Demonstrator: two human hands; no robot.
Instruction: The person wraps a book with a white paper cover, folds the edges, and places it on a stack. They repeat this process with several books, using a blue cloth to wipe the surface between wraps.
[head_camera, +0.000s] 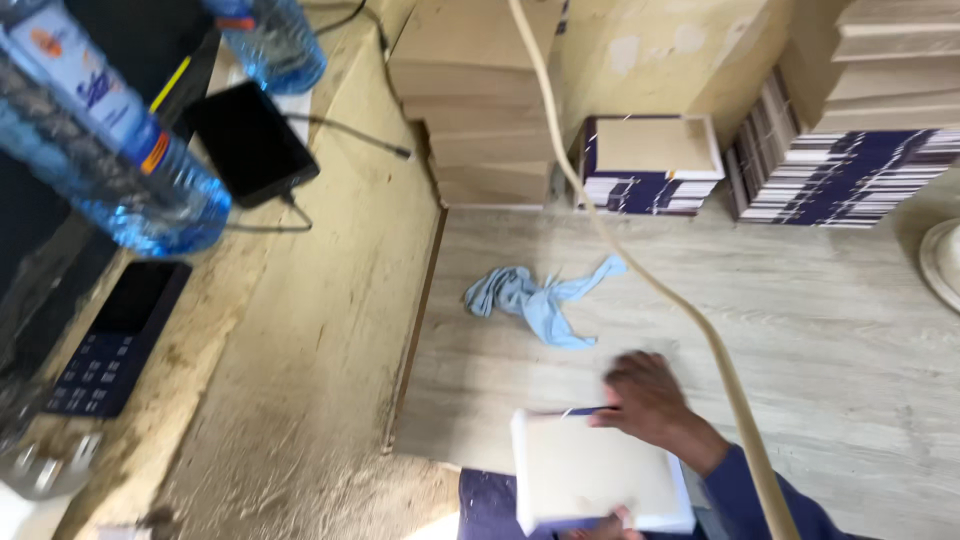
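**Book block held at two edges, low in frame**

Book (590, 475) sits at bottom centre, over the person's lap, near edge of the table (820, 330). Pale cover face up, dark blue spine strip along the far edge. Frame is motion-blurred, so fine detail is soft.

Hands:
- Right hand (648, 398): fingers curled over the far right corner, clamping onto the top edge by the spine. Closed on the book.
- Left hand (603, 524): only fingertips show at the bottom edge, touching the near side of the book. Looks like a grip from below, but mostly out of frame, so can't tell for sure.

Handling, my read:
- Thick, rigid block; looks moderately heavy for its size, no sag between the two holds.
- Cover looks matte, not slippery. Corners are the part that would dent.
- Best hold is opposite edges, as now, or spine side with thumb on top. A one-hand pinch at a corner would likely let the pages fan.

Nearby: blue rag (540, 295) on the table beyond the book, well apart. Tan hose (640, 270) runs diagonally across, passing just right of the right hand. Stacks (650, 165) of similar books at the back wall.
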